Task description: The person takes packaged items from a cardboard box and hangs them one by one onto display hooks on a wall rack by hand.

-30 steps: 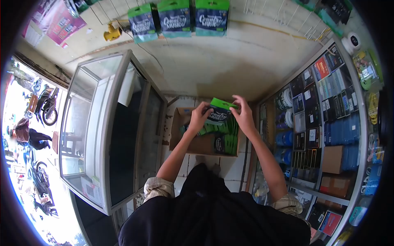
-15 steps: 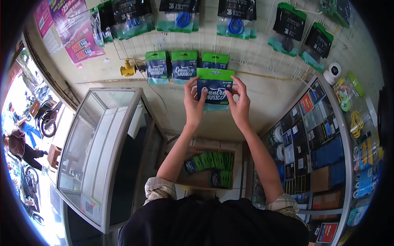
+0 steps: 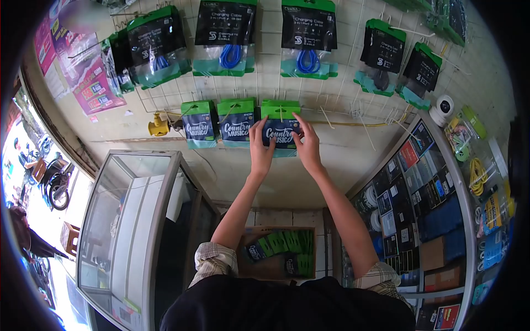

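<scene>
One packet [image 3: 280,132] sits between left [image 3: 261,144] and right hand [image 3: 305,142].

packets in a row on the wall rack [image 3: 268,71], between two cases

the held packet [image 3: 280,132], between left hand [image 3: 261,148] and right hand [image 3: 307,144], is at the row's right end; two hung packets [image 3: 237,126] lie left of it, then a valve [image 3: 158,125]. cable packs [image 3: 224,27] hang above. below, the box [image 3: 259,272] has packets along its far edge and in its near right corner, the left case [image 3: 127,220] to its left, the right case [image 3: 462,204] to its right.
</scene>
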Available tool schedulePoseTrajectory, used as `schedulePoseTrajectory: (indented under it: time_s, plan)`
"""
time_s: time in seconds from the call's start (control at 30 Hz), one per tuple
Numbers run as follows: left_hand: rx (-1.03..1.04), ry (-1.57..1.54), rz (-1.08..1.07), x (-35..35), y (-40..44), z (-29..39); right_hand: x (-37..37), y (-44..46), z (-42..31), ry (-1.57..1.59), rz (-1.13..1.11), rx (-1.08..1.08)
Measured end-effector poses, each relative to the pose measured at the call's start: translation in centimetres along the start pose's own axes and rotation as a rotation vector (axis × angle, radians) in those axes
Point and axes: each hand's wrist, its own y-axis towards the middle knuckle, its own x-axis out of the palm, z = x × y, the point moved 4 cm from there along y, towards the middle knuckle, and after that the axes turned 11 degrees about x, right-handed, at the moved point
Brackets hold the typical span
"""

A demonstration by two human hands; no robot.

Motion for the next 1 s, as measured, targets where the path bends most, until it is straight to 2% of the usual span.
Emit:
schedulePoseTrajectory:
  time_s: [0.1, 0.4, 0.5, 0.63, 0.7, 0.83, 1.0]
  plan:
    - [-0.025, -0.015, -0.035, 1.3, -0.3, -1.5, 0.9, 0.6, 1.8, -0.08, -0.086, 0.109]
    - [-0.069, 0.201, -0.231, 2.1, -4.5, -1.1, 1.0, -2.0, 3.4, -0.214, -0.114, 0.067]
    - [-0.1, 0.208, -0.245, 1.6, -8.4, 0.1, -0.1, -6.3, 5.6, -0.211, -0.164, 0.139]
    - [-0.228, 0.148, -0.424, 2.0, -17.2, 1.1, -1.7, -16.0, 10.0, -0.183, -0.236, 0.326]
    - [-0.282, 0.111, -0.489, 2.1, -21.6, 2.1, -2.7, -21.2, 11.7, -0.302, -0.353, 0.333]
    - [-0.414, -0.041, -0.683, 3.0, -31.4, 2.9, -5.0, -30.3, 13.2, -0.304, -0.506, 0.599]
    - [-0.555, -0.155, -0.823, 2.9, -38.7, 4.8, -6.3, -36.6, 12.8, -0.335, -0.634, 0.657]
